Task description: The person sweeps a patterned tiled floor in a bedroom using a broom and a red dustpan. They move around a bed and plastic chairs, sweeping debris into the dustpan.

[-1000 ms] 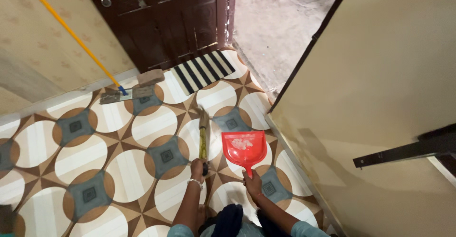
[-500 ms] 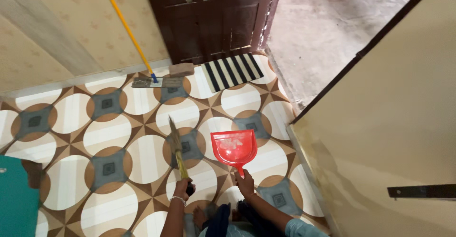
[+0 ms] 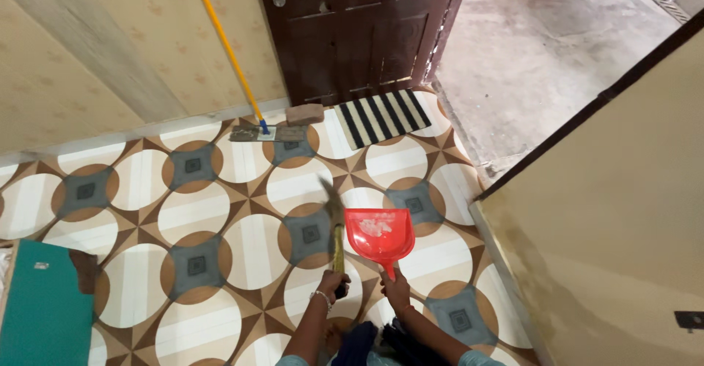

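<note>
Patterned tile floor (image 3: 220, 190), cream circles with brown and grey squares, fills most of the view. Dark brown wooden door (image 3: 352, 28) stands at the far edge of the floor; a black-and-white striped mat (image 3: 381, 116) lies against its foot. Left of the mat, a flat mop (image 3: 268, 133) rests on the tiles, its yellow handle leaning up along the wall. Teal panel (image 3: 40, 307) sits at the floor's near left corner. Red dustpan (image 3: 380, 234) lies flat on the tiles, well short of the mat, with pale dust inside. Right hand (image 3: 396, 290) is closed round the dustpan's handle. Just left of the dustpan, a short broom (image 3: 336, 216) points toward the door; left hand (image 3: 331, 284) is wrapped round its handle end.
</note>
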